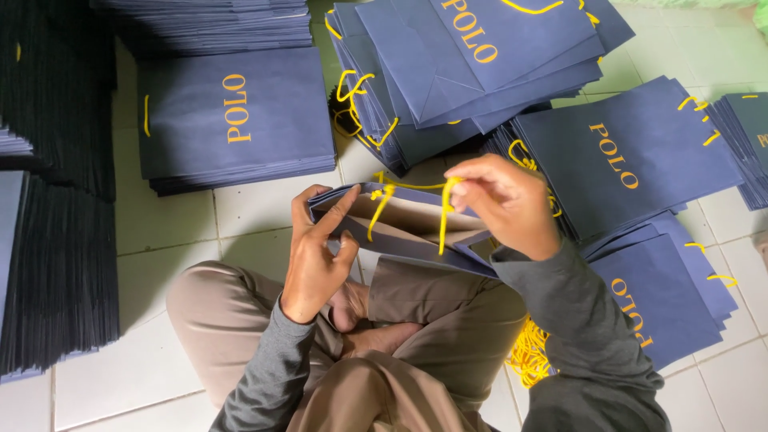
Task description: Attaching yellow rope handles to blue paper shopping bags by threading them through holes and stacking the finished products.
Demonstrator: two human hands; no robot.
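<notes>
A navy paper bag lies open-mouthed across my lap, its brown inside showing. My left hand grips the bag's left edge, thumb and fingers pinching the rim. At the far rim my right hand pinches a yellow cord handle, which hangs down over the bag's opening. A second yellow cord dangles from the rim near the left side.
Stacks of flat navy bags with yellow lettering surround me: one at upper left, a fanned heap at top centre, more at right and lower right. Tall dark stacks stand left. Loose yellow cords lie by my right knee. White tiled floor.
</notes>
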